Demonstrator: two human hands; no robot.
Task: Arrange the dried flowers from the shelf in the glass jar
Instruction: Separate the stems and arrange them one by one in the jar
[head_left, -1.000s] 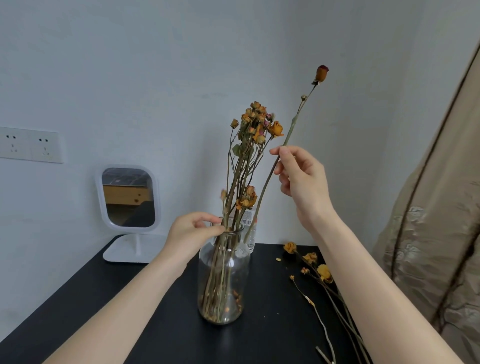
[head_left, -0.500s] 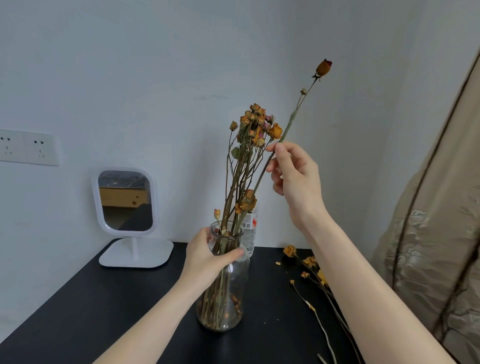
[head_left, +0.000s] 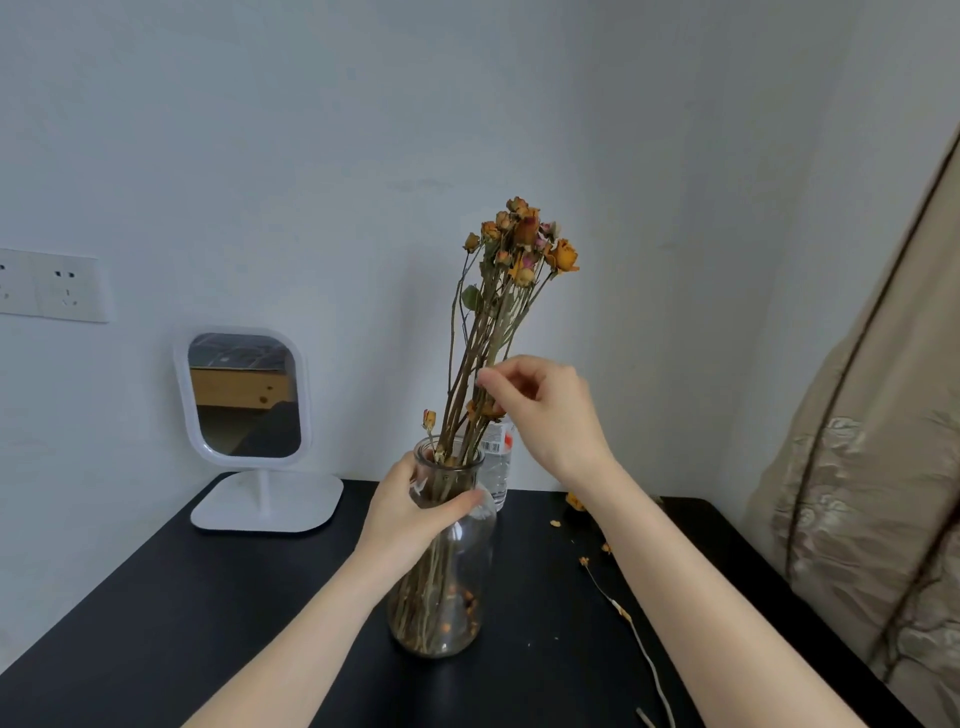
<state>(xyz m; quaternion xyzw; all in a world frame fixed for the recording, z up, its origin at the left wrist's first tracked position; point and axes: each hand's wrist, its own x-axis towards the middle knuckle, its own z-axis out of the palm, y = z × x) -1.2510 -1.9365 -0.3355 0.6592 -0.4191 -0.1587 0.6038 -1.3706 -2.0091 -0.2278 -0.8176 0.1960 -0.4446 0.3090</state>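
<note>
On the table (head_left: 156, 623), left hand (head_left: 410, 514) grips the glass jar (head_left: 449, 618); right hand (head_left: 545, 410) pinches dried flowers (head_left: 524, 244).

Soft, cool, even light, rather dim, no hard shadows, small glints on clear glass jar (head_left: 470, 551), faint sheen on flat black tabletop (head_left: 156, 623), wide-angle bowing at edges, mild overall softness

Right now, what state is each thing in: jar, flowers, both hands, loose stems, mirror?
glass jar, upright on the table, stems inside.
dried flowers, standing in the jar, leaning right.
left hand, grips the jar's neck.
right hand, fingers pinch the flowers' stems.
loose stems, lying on the table.
mirror, upright.
</note>
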